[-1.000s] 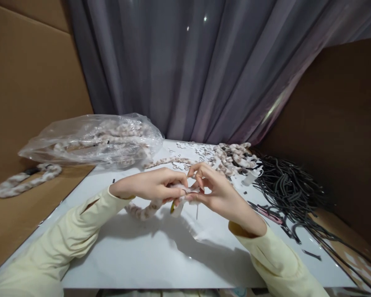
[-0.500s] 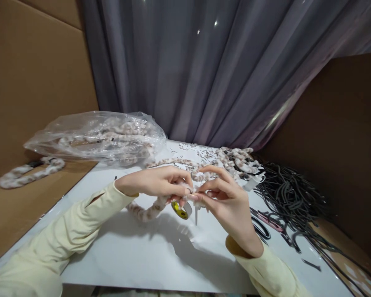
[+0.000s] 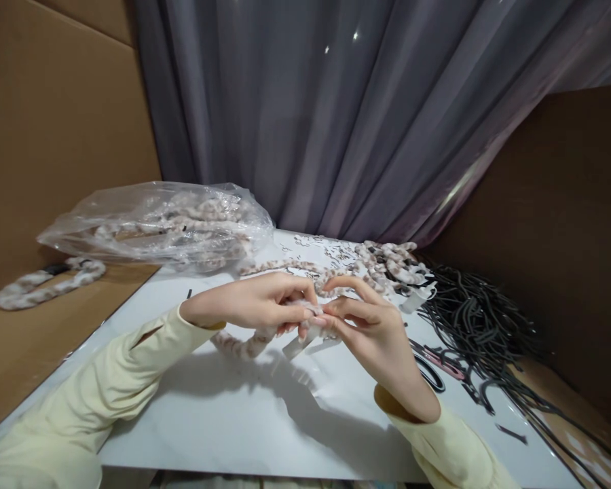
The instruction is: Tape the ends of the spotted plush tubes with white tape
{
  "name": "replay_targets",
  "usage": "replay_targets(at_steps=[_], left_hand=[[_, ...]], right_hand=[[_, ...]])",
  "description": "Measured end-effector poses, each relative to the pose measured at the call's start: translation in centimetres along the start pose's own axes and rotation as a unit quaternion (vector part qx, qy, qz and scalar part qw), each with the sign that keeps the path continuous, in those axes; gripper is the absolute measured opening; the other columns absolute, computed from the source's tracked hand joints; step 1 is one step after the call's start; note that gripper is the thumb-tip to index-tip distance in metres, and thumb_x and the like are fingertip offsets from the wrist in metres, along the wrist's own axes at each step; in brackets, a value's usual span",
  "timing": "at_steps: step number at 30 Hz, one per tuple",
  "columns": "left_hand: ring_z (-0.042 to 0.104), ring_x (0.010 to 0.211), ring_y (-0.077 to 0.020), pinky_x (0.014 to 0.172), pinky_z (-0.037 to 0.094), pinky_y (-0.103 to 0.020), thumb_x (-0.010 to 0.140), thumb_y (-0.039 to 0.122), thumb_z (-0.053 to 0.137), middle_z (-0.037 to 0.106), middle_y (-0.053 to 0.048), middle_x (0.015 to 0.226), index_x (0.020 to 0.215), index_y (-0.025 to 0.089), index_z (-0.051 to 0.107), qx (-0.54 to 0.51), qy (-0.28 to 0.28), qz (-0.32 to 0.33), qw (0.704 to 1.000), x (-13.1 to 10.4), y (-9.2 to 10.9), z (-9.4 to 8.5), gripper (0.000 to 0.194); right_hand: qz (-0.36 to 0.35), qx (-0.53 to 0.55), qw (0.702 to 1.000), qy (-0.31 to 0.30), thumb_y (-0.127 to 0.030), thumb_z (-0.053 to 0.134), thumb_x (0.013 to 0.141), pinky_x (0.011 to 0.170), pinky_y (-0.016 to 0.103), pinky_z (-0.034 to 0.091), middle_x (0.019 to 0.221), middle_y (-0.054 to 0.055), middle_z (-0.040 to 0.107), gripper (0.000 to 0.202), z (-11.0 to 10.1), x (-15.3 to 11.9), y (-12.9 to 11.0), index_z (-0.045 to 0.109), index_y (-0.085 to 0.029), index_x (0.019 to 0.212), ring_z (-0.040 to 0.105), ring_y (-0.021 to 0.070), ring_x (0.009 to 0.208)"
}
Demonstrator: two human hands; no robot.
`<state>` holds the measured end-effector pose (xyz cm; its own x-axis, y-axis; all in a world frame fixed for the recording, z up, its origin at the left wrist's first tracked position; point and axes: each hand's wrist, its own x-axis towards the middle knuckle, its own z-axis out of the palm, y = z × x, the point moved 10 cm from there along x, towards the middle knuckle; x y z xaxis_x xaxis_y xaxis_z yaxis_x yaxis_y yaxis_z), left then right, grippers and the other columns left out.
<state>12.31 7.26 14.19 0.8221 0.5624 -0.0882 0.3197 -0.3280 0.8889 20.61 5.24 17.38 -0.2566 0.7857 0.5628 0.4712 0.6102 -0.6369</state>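
Note:
Both of my hands meet above the white table (image 3: 224,421) at a fluffy white-and-brown strap (image 3: 242,345). My left hand (image 3: 265,302) is closed around it near one end, and the rest of the strap curves out below that hand. Thumb and forefinger of my right hand (image 3: 369,322) pinch at the same end, touching the left fingertips. Just beneath the fingers hangs a tape roll (image 3: 296,345), seen nearly edge-on and partly covered by them. The exact spot between the fingertips is hidden.
A clear plastic bag (image 3: 157,221) of fluffy straps lies at the back left, with a looped strap (image 3: 45,288) on cardboard. At right are more fluffy straps (image 3: 392,261), a heap of black cords (image 3: 478,319) and a pink-handled tool (image 3: 445,363). Cardboard walls flank the table.
The tape roll under my fingers has turned, so its yellow inside no longer shows. My hands stay together at the strap's end, with only small finger shifts.

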Motion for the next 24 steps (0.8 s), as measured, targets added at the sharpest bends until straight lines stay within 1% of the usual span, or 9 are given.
replay_targets(at_steps=[2, 5, 7, 9, 12, 15, 19, 22, 24], left_hand=[[0.047, 0.045, -0.0047, 0.042, 0.037, -0.016, 0.088, 0.035, 0.044, 0.061, 0.001, 0.076, 0.085, 0.017, 0.051, 0.027, 0.006, -0.004, 1.000, -0.2, 0.0, 0.1, 0.019], [0.047, 0.049, -0.0063, 0.045, 0.036, -0.017, 0.089, 0.033, 0.042, 0.058, 0.001, 0.072, 0.084, 0.018, 0.050, 0.071, 0.025, 0.014, 0.997, -0.3, 0.3, 0.0, 0.018], [0.044, 0.048, -0.0060, 0.044, 0.033, -0.017, 0.089, 0.032, 0.042, 0.054, 0.003, 0.067, 0.082, 0.018, 0.049, 0.097, 0.039, 0.033, 0.994, -0.4, 0.6, 0.0, 0.018], [0.041, 0.047, -0.0055, 0.044, 0.031, -0.017, 0.089, 0.031, 0.042, 0.051, 0.004, 0.066, 0.082, 0.018, 0.048, 0.105, 0.044, 0.044, 0.993, -0.5, 0.8, 0.2, 0.017], [0.040, 0.046, -0.0060, 0.044, 0.030, -0.017, 0.090, 0.027, 0.038, 0.050, 0.005, 0.064, 0.084, 0.019, 0.044, 0.092, 0.047, 0.042, 0.994, -0.4, 0.7, 0.4, 0.012], [0.040, 0.046, -0.0068, 0.043, 0.029, -0.017, 0.089, 0.025, 0.037, 0.049, 0.005, 0.062, 0.087, 0.020, 0.043, 0.095, 0.062, 0.023, 0.993, -0.4, 0.4, 0.3, 0.008], [0.042, 0.045, -0.0067, 0.042, 0.031, -0.017, 0.089, 0.026, 0.037, 0.051, 0.006, 0.064, 0.089, 0.021, 0.043, 0.085, 0.074, 0.005, 0.994, -0.3, -0.2, 0.2, 0.008], [0.041, 0.042, -0.0067, 0.039, 0.031, -0.017, 0.089, 0.029, 0.036, 0.051, 0.006, 0.065, 0.090, 0.022, 0.042, 0.066, 0.069, -0.009, 0.995, -0.2, -0.7, 0.4, 0.010], [0.041, 0.043, -0.0067, 0.038, 0.030, -0.018, 0.090, 0.030, 0.036, 0.052, 0.005, 0.068, 0.090, 0.022, 0.042, 0.062, 0.067, -0.011, 0.996, -0.2, -0.8, 0.5, 0.010]], right_hand=[[0.002, -0.015, 0.999, -0.033, -0.024, 0.063, 0.080, 0.055, 0.025, 0.045, 0.095, 0.009, 0.057, 0.013, 0.5, 0.2, 0.1, 0.068, -0.018, 0.069, 0.057, 0.0143, 0.068], [-0.020, -0.036, 0.996, -0.080, -0.018, 0.057, 0.082, 0.062, 0.026, 0.045, 0.092, 0.008, 0.054, 0.016, 1.2, 0.4, -0.4, 0.067, -0.017, 0.070, 0.056, 0.0159, 0.076], [-0.032, -0.044, 0.992, -0.115, -0.013, 0.053, 0.084, 0.067, 0.027, 0.044, 0.089, 0.008, 0.052, 0.019, 1.8, 0.5, -0.6, 0.065, -0.016, 0.070, 0.055, 0.0165, 0.080], [-0.037, -0.049, 0.987, -0.147, -0.010, 0.049, 0.085, 0.068, 0.027, 0.044, 0.088, 0.008, 0.051, 0.020, 2.3, 0.4, -0.8, 0.063, -0.016, 0.071, 0.054, 0.0161, 0.079], [-0.044, -0.062, 0.980, -0.182, -0.008, 0.046, 0.085, 0.068, 0.026, 0.045, 0.089, 0.008, 0.051, 0.020, 2.8, 0.3, -0.8, 0.062, -0.016, 0.076, 0.054, 0.0163, 0.080], [-0.055, -0.089, 0.973, -0.206, -0.009, 0.043, 0.087, 0.072, 0.028, 0.046, 0.094, 0.010, 0.051, 0.021, 3.2, 0.1, -0.7, 0.062, -0.015, 0.080, 0.055, 0.0171, 0.083], [-0.069, -0.132, 0.966, -0.212, -0.008, 0.037, 0.089, 0.070, 0.027, 0.048, 0.105, 0.013, 0.048, 0.026, 3.4, -0.3, -0.4, 0.061, -0.014, 0.082, 0.056, 0.0144, 0.077], [-0.065, -0.126, 0.965, -0.222, -0.008, 0.035, 0.089, 0.072, 0.028, 0.049, 0.112, 0.014, 0.046, 0.025, 3.7, -0.6, -0.2, 0.060, -0.014, 0.086, 0.057, 0.0158, 0.084], [-0.056, -0.115, 0.963, -0.238, -0.011, 0.040, 0.089, 0.075, 0.030, 0.049, 0.116, 0.014, 0.045, 0.019, 4.0, -0.9, 0.0, 0.059, -0.014, 0.089, 0.058, 0.0169, 0.086]])
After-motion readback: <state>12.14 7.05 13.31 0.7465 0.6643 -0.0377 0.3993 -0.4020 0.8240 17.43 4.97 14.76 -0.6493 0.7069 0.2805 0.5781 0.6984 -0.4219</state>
